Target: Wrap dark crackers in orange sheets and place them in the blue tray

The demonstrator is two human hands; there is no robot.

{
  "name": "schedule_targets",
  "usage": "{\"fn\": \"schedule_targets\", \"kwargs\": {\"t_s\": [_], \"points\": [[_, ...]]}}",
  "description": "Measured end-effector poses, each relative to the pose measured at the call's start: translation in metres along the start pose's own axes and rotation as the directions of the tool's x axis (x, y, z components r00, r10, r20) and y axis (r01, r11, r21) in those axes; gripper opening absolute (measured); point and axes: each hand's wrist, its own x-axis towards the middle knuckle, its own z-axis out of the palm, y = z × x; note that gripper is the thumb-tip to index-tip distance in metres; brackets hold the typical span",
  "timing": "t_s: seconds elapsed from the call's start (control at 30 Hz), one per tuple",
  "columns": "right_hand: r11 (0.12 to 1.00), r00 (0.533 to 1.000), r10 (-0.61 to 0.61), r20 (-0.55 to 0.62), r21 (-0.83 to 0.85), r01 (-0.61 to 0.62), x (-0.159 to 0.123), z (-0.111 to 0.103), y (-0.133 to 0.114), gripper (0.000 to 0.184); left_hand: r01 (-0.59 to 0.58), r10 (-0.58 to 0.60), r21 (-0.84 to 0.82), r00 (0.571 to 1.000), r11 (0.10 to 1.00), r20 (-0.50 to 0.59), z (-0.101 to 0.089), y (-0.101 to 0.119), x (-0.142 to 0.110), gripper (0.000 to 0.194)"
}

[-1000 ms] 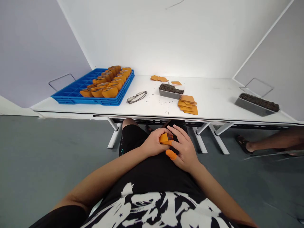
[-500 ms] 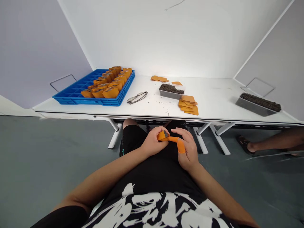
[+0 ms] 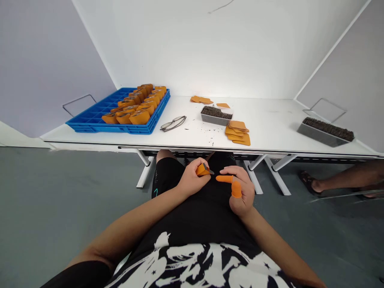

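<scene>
My left hand (image 3: 192,179) is closed around an orange folded piece (image 3: 203,169) over my lap; dark grey material shows at its open end. A thin dark tip sticks out toward the right. My right hand (image 3: 242,188) is a short way to the right, fingers apart and holding nothing. Orange finger cots (image 3: 236,189) cover its thumb and index finger. On the table ahead lies a stack of flat orange pieces (image 3: 238,132). Beside it stands a clear box (image 3: 216,119) packed with thin dark pieces.
A blue divided tray (image 3: 111,128) with rows of folded orange pieces stands at the left. Eyeglasses (image 3: 173,123) lie beside it. A second box of dark pieces (image 3: 325,134) is at the right. More orange pieces (image 3: 201,99) lie at the back. Another person's leg (image 3: 345,182) shows below right.
My right hand has drawn away to the right from the orange piece. My left hand still holds it and has turned it slightly, moving a little left.
</scene>
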Motion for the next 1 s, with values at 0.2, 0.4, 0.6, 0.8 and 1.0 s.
{"fn": "schedule_targets", "kwargs": {"t_s": [0.2,0.4,0.6,0.8,1.0], "points": [[0.998,0.999,-0.014,0.046,0.058,0.011,0.001,0.002,0.002,0.028,-0.036,0.036,-0.032,0.999,0.999,-0.008,0.001,0.001,-0.001,0.025],[0.996,0.996,-0.006,0.089,0.085,-0.002,-0.002,0.000,0.005,0.028,-0.071,0.062,-0.052,0.986,0.996,-0.153,-0.002,0.011,-0.003,0.019],[0.995,0.991,-0.019,0.129,0.099,0.006,-0.002,-0.002,0.006,0.030,-0.133,0.109,-0.077,0.961,0.988,-0.253,-0.004,0.017,-0.005,0.029],[0.996,0.979,-0.038,0.200,0.093,0.019,-0.001,-0.004,0.005,0.029,-0.217,0.189,-0.069,0.941,0.974,-0.282,0.000,0.014,-0.005,0.040],[0.994,0.982,-0.017,0.186,0.113,-0.004,0.000,-0.001,0.002,0.028,-0.263,0.242,-0.042,0.930,0.964,-0.276,-0.004,0.017,-0.006,0.033]]}}
